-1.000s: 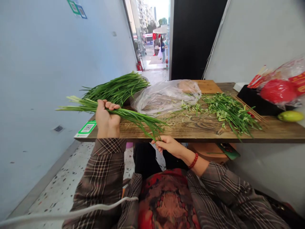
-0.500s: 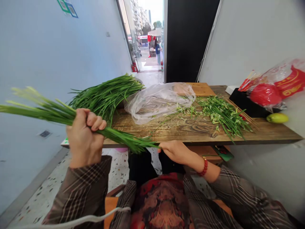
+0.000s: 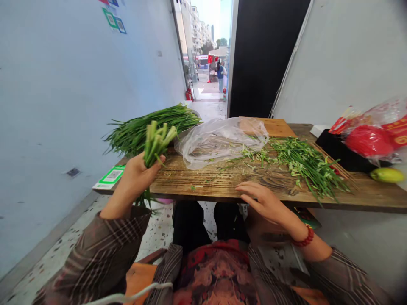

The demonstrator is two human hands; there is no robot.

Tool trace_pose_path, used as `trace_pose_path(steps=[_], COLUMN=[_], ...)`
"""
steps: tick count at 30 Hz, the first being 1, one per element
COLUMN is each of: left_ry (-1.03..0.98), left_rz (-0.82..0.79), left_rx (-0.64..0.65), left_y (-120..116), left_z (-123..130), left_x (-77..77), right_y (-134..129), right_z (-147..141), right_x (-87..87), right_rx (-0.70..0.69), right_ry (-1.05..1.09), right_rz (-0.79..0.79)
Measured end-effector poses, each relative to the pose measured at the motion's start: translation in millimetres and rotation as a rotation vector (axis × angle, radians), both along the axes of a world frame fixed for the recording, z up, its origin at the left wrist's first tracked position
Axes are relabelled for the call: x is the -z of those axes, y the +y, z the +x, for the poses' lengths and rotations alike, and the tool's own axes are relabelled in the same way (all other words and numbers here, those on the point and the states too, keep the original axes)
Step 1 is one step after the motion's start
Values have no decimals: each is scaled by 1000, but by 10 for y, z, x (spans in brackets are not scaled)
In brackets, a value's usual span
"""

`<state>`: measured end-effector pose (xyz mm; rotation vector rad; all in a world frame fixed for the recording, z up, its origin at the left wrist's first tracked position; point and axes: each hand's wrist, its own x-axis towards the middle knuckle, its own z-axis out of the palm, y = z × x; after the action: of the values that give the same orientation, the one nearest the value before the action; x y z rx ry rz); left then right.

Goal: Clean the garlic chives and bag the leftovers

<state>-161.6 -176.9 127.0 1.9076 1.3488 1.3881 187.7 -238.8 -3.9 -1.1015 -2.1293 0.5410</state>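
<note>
My left hand (image 3: pixel 135 178) is wrapped around a bunch of garlic chives (image 3: pixel 157 142), its pale cut stems pointing up and away from me. The green leaf tips hang below the hand, partly hidden by it. At the table's front edge, my right hand (image 3: pixel 262 201) holds nothing, its fingers stretched out and apart. Behind the left hand lies a larger heap of garlic chives (image 3: pixel 143 129), resting in what looks like a metal basin. Trimmed scraps and loose leaves (image 3: pixel 305 165) lie on the wooden table to the right.
A crumpled clear plastic bag (image 3: pixel 219 146) lies mid-table, before a wooden board (image 3: pixel 273 127). Farther right are a black box (image 3: pixel 337 148) with red packages and a yellow-green fruit (image 3: pixel 387 175). A green-and-white QR card (image 3: pixel 111 176) sits at the left corner.
The held bunch has swung from lying sideways to stems up, and my left hand has moved right. My right hand has let go of the leaf tips and moved right, opening.
</note>
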Motion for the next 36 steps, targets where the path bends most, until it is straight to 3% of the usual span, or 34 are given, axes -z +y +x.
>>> trace_pose_path(steps=[3, 7, 11, 16, 19, 21, 24, 26, 32, 36], left_ry=[575, 850, 929, 936, 955, 1035, 1142, 1150, 1102, 1065], left_rz=[102, 29, -58, -46, -45, -99, -139, -137, -94, -54], left_rx=[-314, -557, -619, -639, -698, -652, -495, -423, -356, -278], left_y=[225, 656, 1273, 2124, 2550, 2750, 2912, 2952, 2957, 2903], left_z=[-43, -80, -124, -113, -99, -128, -233, -310, -390, -383], left_x=[-153, -372, -480, -570, -445, -269, -30, 31, -80, -237], right_y=[139, 265, 266, 260, 284, 297, 299, 290, 269, 289], right_z=[117, 179, 140, 131, 140, 139, 119, 94, 22, 15], right_x=[247, 523, 645, 749, 809, 829, 821, 798, 705, 658], right_rx=[160, 300, 364, 384, 408, 414, 433, 460, 505, 503], right_ry=[34, 15, -58, -101, -123, -131, -141, -144, -124, -67], right_rz=[-6, -10, 6, 106, 184, 215, 201, 186, 69, 1])
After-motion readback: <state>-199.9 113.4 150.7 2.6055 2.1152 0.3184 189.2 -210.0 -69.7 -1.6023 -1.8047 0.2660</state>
